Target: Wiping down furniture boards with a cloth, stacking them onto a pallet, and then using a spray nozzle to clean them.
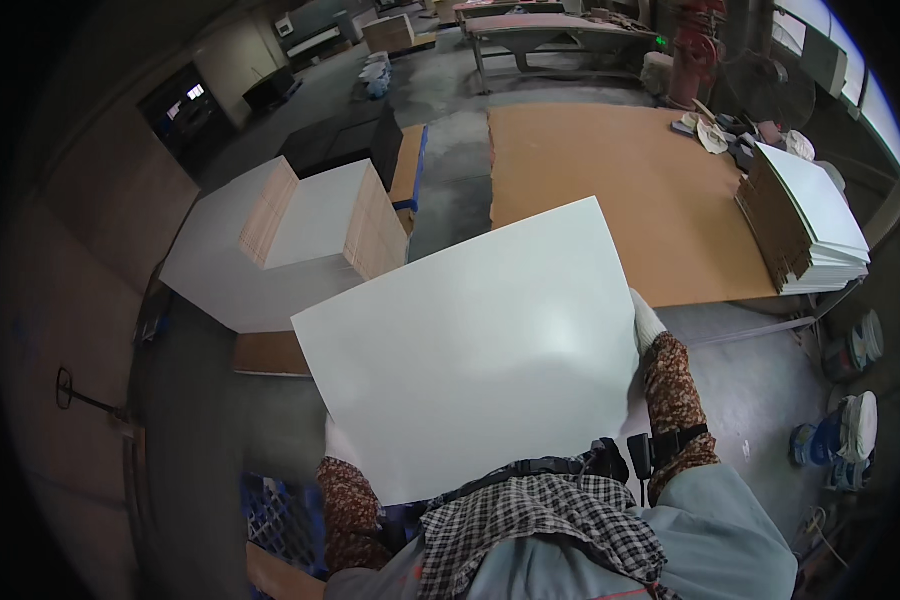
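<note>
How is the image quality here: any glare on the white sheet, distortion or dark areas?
Head view: mild glare on the white sheet near the right hand; the left hand shows clearly; fisheye bends the brown board edges; corners are vignetted black; the far workshop is dim, focus otherwise sharp.

Both gloved hands hold a large white sheet (470,350) flat at chest height; the left hand (338,440) grips its near left edge, the right hand (646,322) its right edge; white stacks (270,240) stand beyond, left; a brown board (620,190) lies ahead.
</note>
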`<action>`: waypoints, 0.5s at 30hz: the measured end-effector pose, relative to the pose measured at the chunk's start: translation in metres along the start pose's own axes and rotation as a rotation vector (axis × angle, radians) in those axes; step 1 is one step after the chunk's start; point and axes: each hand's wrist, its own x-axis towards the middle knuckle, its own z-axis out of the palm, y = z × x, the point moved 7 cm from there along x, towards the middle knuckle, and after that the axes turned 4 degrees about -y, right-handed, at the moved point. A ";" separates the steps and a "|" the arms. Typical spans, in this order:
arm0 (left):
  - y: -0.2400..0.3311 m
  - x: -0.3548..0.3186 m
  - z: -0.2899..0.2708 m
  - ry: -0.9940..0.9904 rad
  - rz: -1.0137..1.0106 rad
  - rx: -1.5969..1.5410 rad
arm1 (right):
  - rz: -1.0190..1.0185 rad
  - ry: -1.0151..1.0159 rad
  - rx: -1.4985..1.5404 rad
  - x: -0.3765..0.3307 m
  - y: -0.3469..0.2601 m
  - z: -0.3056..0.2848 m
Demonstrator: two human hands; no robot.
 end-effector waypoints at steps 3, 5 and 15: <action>0.020 0.089 -0.029 0.050 -0.085 -0.058 | -0.031 0.030 0.036 0.066 0.005 0.026; 0.048 0.146 -0.026 0.008 -0.087 -0.025 | -0.051 0.093 0.036 0.094 0.013 0.032; 0.083 0.395 -0.008 -0.163 -0.340 0.058 | -0.160 0.395 0.111 0.192 0.009 0.042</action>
